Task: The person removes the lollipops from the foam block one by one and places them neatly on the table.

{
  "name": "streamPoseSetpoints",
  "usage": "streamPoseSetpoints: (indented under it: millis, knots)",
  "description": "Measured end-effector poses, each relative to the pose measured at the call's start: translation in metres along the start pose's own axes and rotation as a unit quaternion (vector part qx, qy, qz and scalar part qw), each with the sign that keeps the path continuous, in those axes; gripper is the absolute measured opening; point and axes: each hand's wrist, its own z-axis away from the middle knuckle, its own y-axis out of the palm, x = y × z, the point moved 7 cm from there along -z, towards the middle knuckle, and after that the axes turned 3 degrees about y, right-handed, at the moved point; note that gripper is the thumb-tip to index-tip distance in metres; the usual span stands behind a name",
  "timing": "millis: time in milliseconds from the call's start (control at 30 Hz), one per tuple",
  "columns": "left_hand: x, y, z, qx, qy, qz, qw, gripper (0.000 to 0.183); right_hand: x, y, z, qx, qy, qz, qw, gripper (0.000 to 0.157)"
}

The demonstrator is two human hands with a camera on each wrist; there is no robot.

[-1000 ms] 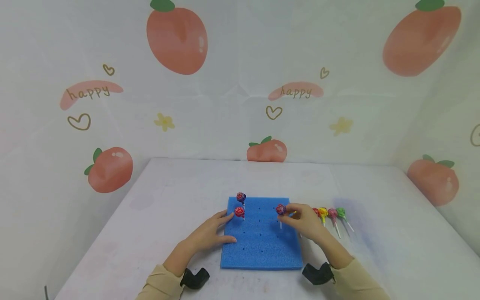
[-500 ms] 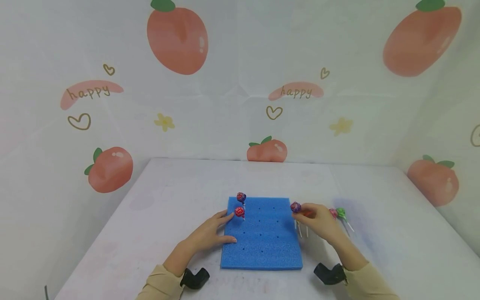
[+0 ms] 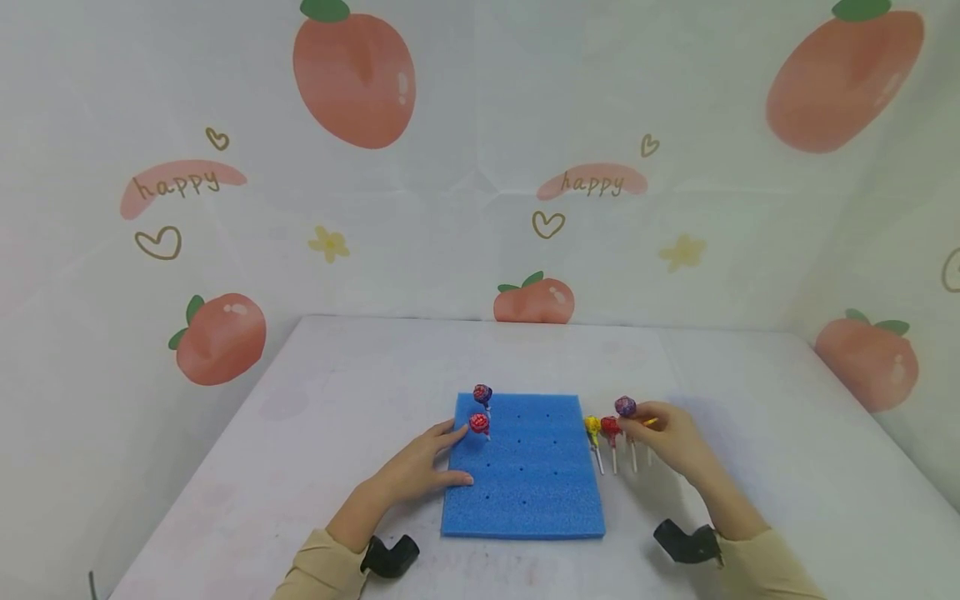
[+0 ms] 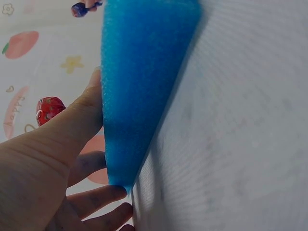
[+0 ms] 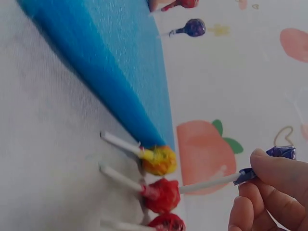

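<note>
Currently in the foam: two lollipops stand upright near its far left corner, the dark lollipop farther from the person than the upright red lollipop; small holes dot its top.
purple lollipop: to the right of the foam, above the lying row, in the grasp of the right hand.
its axis: close to vertical, head on top, white stick running down at a slight slant; whether the tip touches anything, I cannot tell.
right hand: thumb and fingers pinch the purple lollipop just under its head, at the twisted neck of the wrapper.
left hand: fingers extended, not clenched, touching the foam along its left edge, thumb over its top.
lying row: on the tabletop, just beside the foam's right edge, lie the yellow lollipop and the lying red lollipop, heads at the far side, sticks toward the person.
head view: further sticks show below the right hand; which one belongs to the purple lollipop is unclear.
right wrist view: a wine-red lollipop lies next to the lying red lollipop, and the held stick shows plainly, its lower end overlapping the lying red head.
left wrist view: the foam's thick side shows, with fingertips against it.
</note>
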Motion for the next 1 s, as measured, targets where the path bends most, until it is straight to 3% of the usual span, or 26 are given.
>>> streamPoseSetpoints:
  millis: [567,1000]
  knots:
    - [0.0,0.0,0.0,0.0,-0.002,-0.001,1.0,0.076,-0.03,-0.045,0.005,-0.037,0.043,0.072,0.996,0.046]
    - [0.0,-0.001,0.001,0.002,-0.001,0.004,1.0,0.076,-0.055,-0.062,0.009,-0.025,0.119,0.056,0.991,0.065]
